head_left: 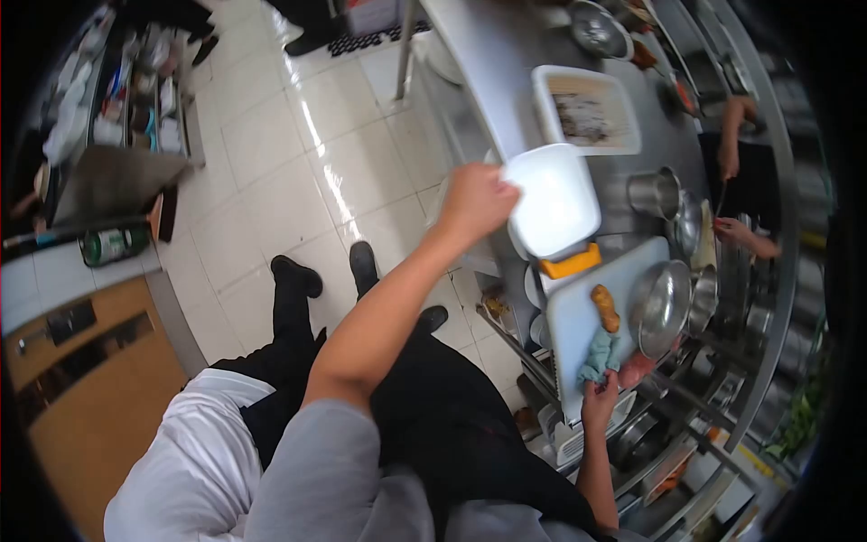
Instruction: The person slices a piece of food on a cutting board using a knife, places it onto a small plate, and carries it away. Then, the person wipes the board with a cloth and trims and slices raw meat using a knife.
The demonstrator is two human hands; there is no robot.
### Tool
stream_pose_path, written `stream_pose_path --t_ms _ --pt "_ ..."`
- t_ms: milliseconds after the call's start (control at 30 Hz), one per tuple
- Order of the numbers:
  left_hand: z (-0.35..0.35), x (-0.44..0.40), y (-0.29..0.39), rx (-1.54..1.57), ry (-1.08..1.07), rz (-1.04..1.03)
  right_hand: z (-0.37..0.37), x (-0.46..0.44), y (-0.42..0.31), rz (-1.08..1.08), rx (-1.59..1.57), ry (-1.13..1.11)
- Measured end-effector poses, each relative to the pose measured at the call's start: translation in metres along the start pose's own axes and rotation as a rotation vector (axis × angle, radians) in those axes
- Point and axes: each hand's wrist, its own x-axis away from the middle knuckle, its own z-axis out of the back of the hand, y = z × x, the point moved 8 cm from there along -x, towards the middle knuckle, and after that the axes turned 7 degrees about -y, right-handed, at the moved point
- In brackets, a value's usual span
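Observation:
My left hand (479, 200) grips the near edge of a white square container (553, 200), which is held tilted at the metal counter's edge. My right hand (600, 397) is closed on a crumpled green cloth (599, 355) at the lower end of a pale cutting board (573, 312). A long brown food piece (605, 308) lies on the board just above the cloth. Between the white container and the board is an orange-yellow object (571, 261). A metal bowl (660, 309) rests against the board's right side.
A white tub (587, 110) with dark contents stands farther up the metal counter (506, 99). Beside it are a steel pot (654, 193) and another bowl (601, 30). Across the counter are a co-worker's hands (736, 233). A person in white (185, 452) is close at my left.

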Motion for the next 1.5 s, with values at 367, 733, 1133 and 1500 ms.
stream_pose_path --t_ms 367,733,1133,1500 --pt "-0.054 -0.033 -0.043 0.176 -0.08 -0.054 -0.137 0.073 -0.251 0.521 -0.007 -0.315" --pt "0.04 0.027 -0.263 0.511 0.205 0.249 -0.245 -0.057 -0.216 0.024 -0.424 -0.327" --pt "-0.098 -0.026 -0.243 0.563 -0.101 0.235 -0.235 -0.203 -0.303 0.158 -1.252 0.342" --pt "-0.128 -0.045 -0.23 0.508 -0.331 0.31 -0.239 -0.228 -0.313 0.188 -1.351 0.317"
